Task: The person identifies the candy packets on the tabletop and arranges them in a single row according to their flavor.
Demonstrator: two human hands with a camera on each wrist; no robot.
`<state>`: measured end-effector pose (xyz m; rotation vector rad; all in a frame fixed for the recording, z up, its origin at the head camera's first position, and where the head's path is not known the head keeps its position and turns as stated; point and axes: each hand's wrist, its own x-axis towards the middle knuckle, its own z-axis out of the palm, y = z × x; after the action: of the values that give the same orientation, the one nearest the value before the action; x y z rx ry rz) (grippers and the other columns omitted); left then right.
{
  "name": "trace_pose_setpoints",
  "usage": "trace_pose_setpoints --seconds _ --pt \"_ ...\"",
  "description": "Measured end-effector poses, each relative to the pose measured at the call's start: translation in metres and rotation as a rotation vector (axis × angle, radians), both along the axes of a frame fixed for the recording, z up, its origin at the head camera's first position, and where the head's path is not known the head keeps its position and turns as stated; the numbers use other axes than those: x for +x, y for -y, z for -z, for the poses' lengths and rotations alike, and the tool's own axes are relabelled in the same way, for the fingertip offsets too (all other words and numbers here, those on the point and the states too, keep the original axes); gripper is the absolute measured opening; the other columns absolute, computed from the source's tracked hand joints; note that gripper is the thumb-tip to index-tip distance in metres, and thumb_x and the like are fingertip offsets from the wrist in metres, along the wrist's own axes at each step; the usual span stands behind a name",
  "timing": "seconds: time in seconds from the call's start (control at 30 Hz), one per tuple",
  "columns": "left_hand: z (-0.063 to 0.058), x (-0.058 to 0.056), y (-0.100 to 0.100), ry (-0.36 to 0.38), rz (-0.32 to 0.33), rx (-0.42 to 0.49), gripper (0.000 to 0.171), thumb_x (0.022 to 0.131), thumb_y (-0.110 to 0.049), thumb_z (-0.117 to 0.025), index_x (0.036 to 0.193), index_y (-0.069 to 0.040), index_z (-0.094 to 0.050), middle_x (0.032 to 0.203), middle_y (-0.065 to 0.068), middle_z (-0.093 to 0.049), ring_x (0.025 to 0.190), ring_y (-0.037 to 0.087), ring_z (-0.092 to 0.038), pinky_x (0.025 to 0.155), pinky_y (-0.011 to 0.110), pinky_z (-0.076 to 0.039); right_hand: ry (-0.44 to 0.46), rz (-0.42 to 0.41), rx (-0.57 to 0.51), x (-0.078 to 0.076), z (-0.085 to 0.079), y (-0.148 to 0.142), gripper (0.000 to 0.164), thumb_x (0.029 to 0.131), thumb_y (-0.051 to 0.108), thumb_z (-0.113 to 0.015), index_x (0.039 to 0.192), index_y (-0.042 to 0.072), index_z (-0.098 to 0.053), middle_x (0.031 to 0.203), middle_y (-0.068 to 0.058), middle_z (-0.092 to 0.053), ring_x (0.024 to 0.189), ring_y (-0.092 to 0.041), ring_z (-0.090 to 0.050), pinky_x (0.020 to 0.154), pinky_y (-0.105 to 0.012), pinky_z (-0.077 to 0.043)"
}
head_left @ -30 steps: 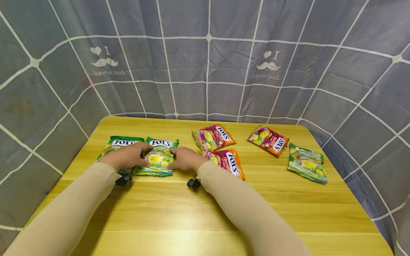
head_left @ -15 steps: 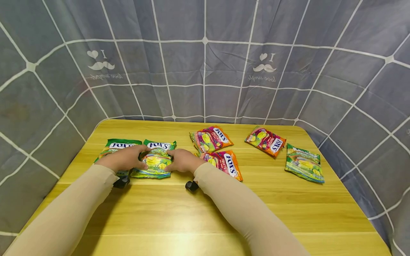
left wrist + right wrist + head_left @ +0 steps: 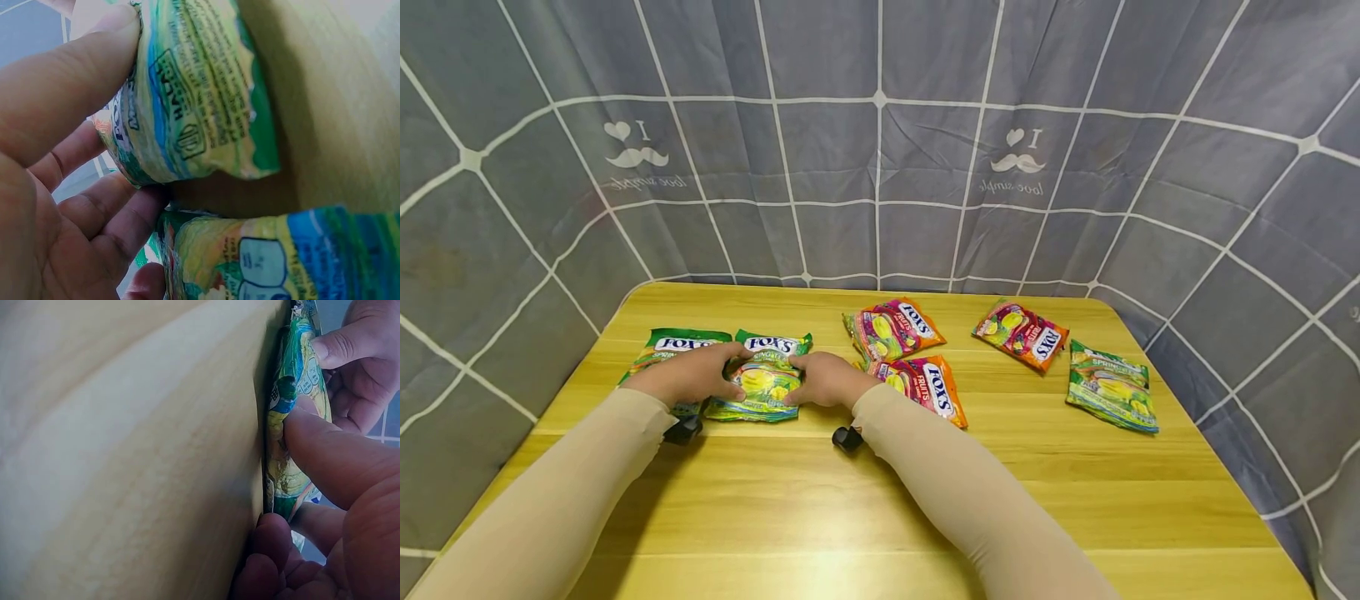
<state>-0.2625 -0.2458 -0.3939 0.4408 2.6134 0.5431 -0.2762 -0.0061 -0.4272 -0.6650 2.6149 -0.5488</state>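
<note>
A green FOX'S candy bag (image 3: 765, 383) lies face up between my two hands. My left hand (image 3: 688, 372) holds its left side; in the left wrist view the thumb (image 3: 75, 81) lies on that bag (image 3: 200, 94), with the fingers below along its edge. My right hand (image 3: 831, 379) holds the opposite side, its thumb (image 3: 331, 450) pressed against the bag (image 3: 290, 437) in the right wrist view. Just left is a second green FOX'S bag (image 3: 681, 337), partly hidden under my left hand, its end close by the left fingers.
Two pink-and-orange FOX'S candy bags (image 3: 898, 327) (image 3: 936, 387) lie right of my right hand, the nearer partly behind my wrist. Farther right are another pink-and-orange bag (image 3: 1022, 333) and a green one (image 3: 1112, 386). A grey checked curtain (image 3: 880, 150) surrounds the wooden table (image 3: 760, 517).
The head view has shifted slightly, so everything on the table appears a little lower and farther left. Both hands stay at the same green candy bag.
</note>
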Motion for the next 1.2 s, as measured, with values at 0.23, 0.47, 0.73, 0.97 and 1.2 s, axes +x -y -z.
trace_pose_setpoints --seconds 0.23,0.47,0.73,0.97,1.2 --pt "-0.0010 0.0009 0.0004 -0.012 0.006 -0.011 0.079 0.094 -0.041 -0.080 0.156 -0.005 -0.046 0.153 0.027 -0.052 0.139 0.048 -0.052 0.109 0.066 -0.045 0.010 0.012 0.000 0.0014 0.0002 0.0012 0.083 0.095 0.043 -0.078 0.165 0.020 -0.039 0.163 -0.003 -0.049 0.153 -0.023 -0.044 0.125 -0.033 -0.037" --pt "0.0009 0.0003 0.0000 -0.009 0.004 -0.017 0.080 0.094 -0.043 -0.079 0.157 -0.006 -0.045 0.154 0.028 -0.051 0.140 0.048 -0.051 0.110 0.067 -0.045 0.010 0.005 0.006 0.0026 -0.0020 0.0008 0.082 0.096 0.042 -0.077 0.165 0.021 -0.038 0.163 -0.003 -0.049 0.153 -0.023 -0.044 0.125 -0.034 -0.037" --pt "0.0012 -0.0001 0.0010 -0.019 0.005 -0.022 0.081 0.094 -0.043 -0.080 0.157 -0.006 -0.046 0.155 0.028 -0.050 0.140 0.049 -0.050 0.110 0.067 -0.044 0.011 0.011 0.013 0.0031 -0.0021 0.0000 0.083 0.096 0.044 -0.077 0.165 0.021 -0.038 0.164 -0.003 -0.048 0.154 -0.022 -0.043 0.125 -0.033 -0.036" --pt "-0.0007 0.0013 0.0001 -0.020 0.017 -0.010 0.081 0.094 -0.042 -0.080 0.156 -0.005 -0.045 0.153 0.028 -0.052 0.138 0.048 -0.052 0.108 0.066 -0.045 0.010 0.006 0.016 0.0029 -0.0020 -0.0002 0.082 0.096 0.044 -0.076 0.165 0.021 -0.038 0.164 -0.003 -0.048 0.154 -0.023 -0.043 0.126 -0.033 -0.036" --pt "0.0004 0.0007 0.0008 -0.014 0.022 0.011 0.080 0.094 -0.040 -0.080 0.156 -0.003 -0.045 0.152 0.028 -0.053 0.137 0.046 -0.053 0.107 0.063 -0.047 0.005 -0.002 0.023 0.0028 -0.0019 -0.0004 0.082 0.097 0.045 -0.075 0.165 0.020 -0.037 0.165 -0.003 -0.048 0.153 -0.022 -0.043 0.126 -0.033 -0.036"
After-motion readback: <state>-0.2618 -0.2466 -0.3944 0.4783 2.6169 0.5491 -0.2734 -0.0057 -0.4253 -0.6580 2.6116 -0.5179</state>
